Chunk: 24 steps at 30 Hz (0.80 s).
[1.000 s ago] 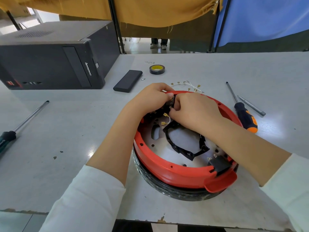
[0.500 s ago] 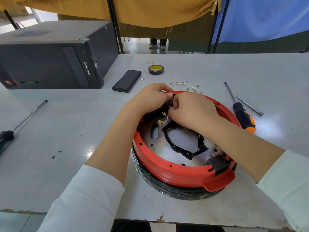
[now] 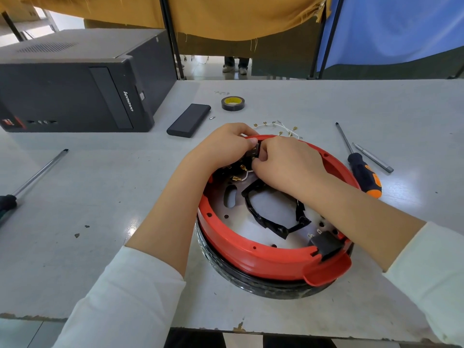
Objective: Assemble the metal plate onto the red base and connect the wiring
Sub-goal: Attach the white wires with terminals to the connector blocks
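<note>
On the grey surface (image 3: pixel 276 96), near its front edge, sits the red base (image 3: pixel 251 254), a round ring resting on a black rim. Inside the ring lies the metal plate (image 3: pixel 241 219), flat and pierced with holes, with a black frame (image 3: pixel 266 222) lying on top of it. Both hands meet at the far side of the ring. The left hand (image 3: pixel 223 144) has its fingers (image 3: pixel 252 140) curled, pinching a small black connector (image 3: pixel 254 150) against the ring's far edge. The right hand (image 3: pixel 288 164) is also curled, its fingers clamped on the same connector from the other side; exactly what its fingertips pinch is hidden. Just below the hands, short white wires with brass terminals (image 3: pixel 239 175) lie loose over the plate. A black block (image 3: pixel 325 243) sits at the near right of the ring, beside a red tab.

Beyond the ring, more white wires with brass ends (image 3: pixel 278 128) lie on the surface. Farther back are a roll of tape (image 3: pixel 232 103) and a flat black case (image 3: pixel 188 120). A black computer tower (image 3: pixel 75 89) lies at the far left. An orange and black screwdriver (image 3: pixel 361 167) lies to the right of the ring, with a thin metal tool (image 3: pixel 372 157) just beside it. Another long screwdriver (image 3: pixel 32 179) lies well apart at the left.
</note>
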{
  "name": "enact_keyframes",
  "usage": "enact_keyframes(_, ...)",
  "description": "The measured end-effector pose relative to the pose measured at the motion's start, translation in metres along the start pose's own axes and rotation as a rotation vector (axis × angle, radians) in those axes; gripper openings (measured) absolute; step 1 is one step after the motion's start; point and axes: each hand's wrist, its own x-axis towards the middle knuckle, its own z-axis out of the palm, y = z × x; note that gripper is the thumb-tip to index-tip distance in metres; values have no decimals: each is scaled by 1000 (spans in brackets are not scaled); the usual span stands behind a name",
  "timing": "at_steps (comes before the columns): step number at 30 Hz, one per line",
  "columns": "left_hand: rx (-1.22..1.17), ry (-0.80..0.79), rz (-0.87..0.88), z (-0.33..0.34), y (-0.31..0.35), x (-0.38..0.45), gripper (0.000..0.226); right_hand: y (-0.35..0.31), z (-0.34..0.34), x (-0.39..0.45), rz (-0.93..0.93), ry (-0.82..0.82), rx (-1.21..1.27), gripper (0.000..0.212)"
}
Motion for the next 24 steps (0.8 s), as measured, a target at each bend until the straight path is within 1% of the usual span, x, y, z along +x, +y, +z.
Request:
enact_keyframes(9, 11, 23, -8, 0, 2, -1, 17, -2, 4, -1, -54, 39, -17, 11)
enact_keyframes(13, 22, 39, -8, 0, 1, -2, 16, 2, 2, -2, -126, 35, -50, 12)
enact_keyframes(15, 71, 89, 2, 1, 0, -3, 20, 5, 2, -4, -178, 34, -75, 11)
enact_keyframes(18, 141, 224, -20, 1, -2, -2, 33, 10, 0, -7, -208, 19, -95, 12)
enact_keyframes(24, 219, 292, -57, 3, -5, 3, 34, 11, 0, -4, -212, 40, -99, 15)
